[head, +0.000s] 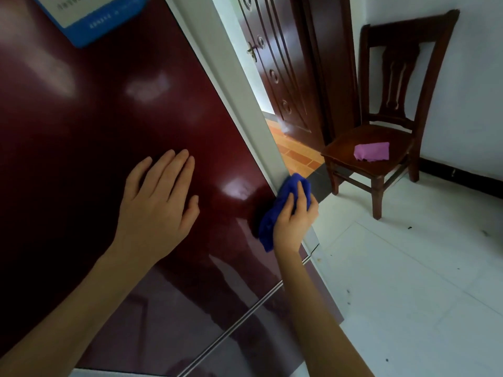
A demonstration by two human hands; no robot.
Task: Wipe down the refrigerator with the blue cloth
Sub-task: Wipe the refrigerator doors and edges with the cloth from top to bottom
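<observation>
**Cloth pressed to the refrigerator's right edge**

The right hand (292, 216) grasps the bunched blue cloth (280, 210), fingers curled over it, and holds it against the right edge of the refrigerator (109, 118), where the dark red door meets the pale side panel (239, 85). The left hand (158, 202) lies flat on the door, fingers straight and released, gripping nothing, well to the left of the cloth. A blue-bordered label (92, 20) sits at the door's upper left. A silver seam (245, 314) crosses the door below both hands. To the right, on the white tiled floor (408, 281), stands a wooden chair (394, 104) bearing a pink cloth (371, 151). Behind it is a dark wooden door (280, 77).
</observation>
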